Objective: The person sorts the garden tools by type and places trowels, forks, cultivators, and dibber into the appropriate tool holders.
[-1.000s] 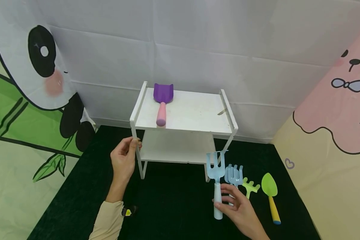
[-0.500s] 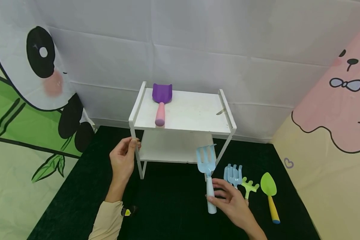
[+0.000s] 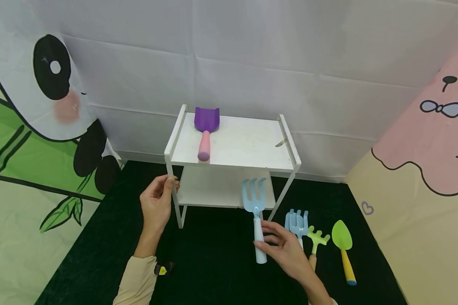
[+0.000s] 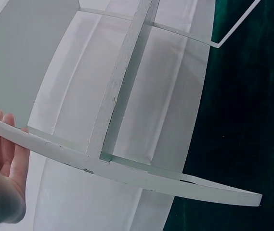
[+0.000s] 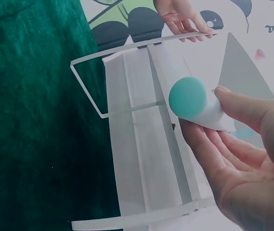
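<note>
A light-blue garden hand fork (image 3: 254,199) is upright in front of the shelf, tines up; my right hand (image 3: 286,250) grips its pale handle (image 3: 259,245) between thumb and fingers. In the right wrist view the handle's round teal end (image 5: 188,97) faces the camera. My left hand (image 3: 157,203) pinches the front left leg of the white two-tier shelf (image 3: 248,137); in the left wrist view its fingers (image 4: 7,144) curl round that white bar. On the top tier, at the left, lies a toy shovel (image 3: 206,120) with purple blade and pink handle.
On the dark green cloth (image 3: 213,258) at the right lie a blue rake (image 3: 298,222), a green rake (image 3: 318,237) and a green trowel (image 3: 342,237) with yellow handle. White fabric (image 3: 244,55) hangs behind the shelf. Cartoon-printed sheets flank both sides.
My right hand has carried the blue hand fork leftward and slightly up, in front of the shelf's lower tier. The green rake's handle has come into view. My left hand stays on the leg.
</note>
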Demonstrator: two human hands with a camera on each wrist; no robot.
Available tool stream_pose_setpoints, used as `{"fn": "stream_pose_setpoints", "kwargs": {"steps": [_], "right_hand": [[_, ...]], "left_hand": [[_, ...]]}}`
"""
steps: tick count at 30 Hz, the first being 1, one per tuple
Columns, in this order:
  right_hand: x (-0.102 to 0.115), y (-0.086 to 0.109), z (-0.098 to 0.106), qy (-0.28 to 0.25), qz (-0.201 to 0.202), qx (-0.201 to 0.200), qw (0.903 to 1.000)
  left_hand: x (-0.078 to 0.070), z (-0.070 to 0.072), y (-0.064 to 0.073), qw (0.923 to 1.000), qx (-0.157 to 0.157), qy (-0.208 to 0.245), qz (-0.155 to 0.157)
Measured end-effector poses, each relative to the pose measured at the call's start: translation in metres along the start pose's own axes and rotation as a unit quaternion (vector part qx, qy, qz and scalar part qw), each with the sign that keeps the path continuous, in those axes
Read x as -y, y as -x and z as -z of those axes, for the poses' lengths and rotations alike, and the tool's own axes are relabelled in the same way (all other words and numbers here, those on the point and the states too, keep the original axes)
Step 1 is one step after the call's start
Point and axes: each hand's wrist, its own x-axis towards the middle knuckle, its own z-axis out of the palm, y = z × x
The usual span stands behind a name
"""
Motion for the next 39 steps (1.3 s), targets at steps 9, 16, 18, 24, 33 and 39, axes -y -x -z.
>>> {"fn": "stream_pose_setpoints", "kwargs": {"steps": [9,16,18,24,33,39], "right_hand": [[0.001,-0.017,-0.008,0.006,-0.022,-0.028,0.9994],[0.0,-0.032,-0.014,-0.015,-0.006,-0.021,0.9997],[0.001,-0.036,-0.016,-0.019,-0.003,-0.018,0.9997],[0.003,-0.045,-0.02,-0.021,-0.006,-0.017,0.9996],[0.007,-0.056,-0.023,-0.025,-0.037,-0.031,0.9985],[0.01,-0.063,-0.027,-0.038,-0.047,-0.035,0.9976]], "left_hand": [[0.001,0.0,0.0,1.0,0.001,0.006,-0.001],[0.0,0.001,0.0,1.0,-0.001,0.008,-0.004],[-0.001,0.0,0.0,1.0,0.0,0.008,-0.002],[-0.001,0.0,0.001,1.0,0.001,0.001,0.0],[0.001,0.0,0.0,1.0,0.001,0.0,-0.003],[0.001,0.0,0.0,1.0,-0.002,0.001,-0.002]]}}
